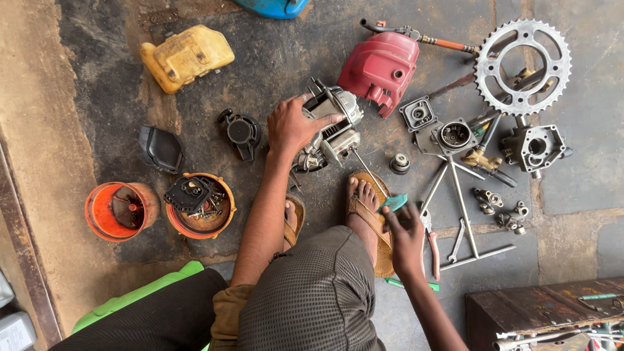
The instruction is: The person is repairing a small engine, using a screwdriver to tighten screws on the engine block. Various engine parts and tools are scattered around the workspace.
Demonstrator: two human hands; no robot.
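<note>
Metal engine (328,127): stripped, parts lay all around; reassembly seemed left.
Left hand (292,125): gripped the engine.
Right hand (406,227): held teal tool (394,203).

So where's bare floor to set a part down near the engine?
Bare floor lies between the yellow tank and the red cover, above the engine under the left hand. Right of the engine, around the sprocket, is crowded.

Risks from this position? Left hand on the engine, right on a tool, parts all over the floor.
1. The engine sits tilted on the floor, steadied only by the left hand; it could roll.
2. The sandalled foot is right beside the tool under the right hand; a slip might hit toes.
3. Small screws in the orange lid could scatter if bumped.
</note>
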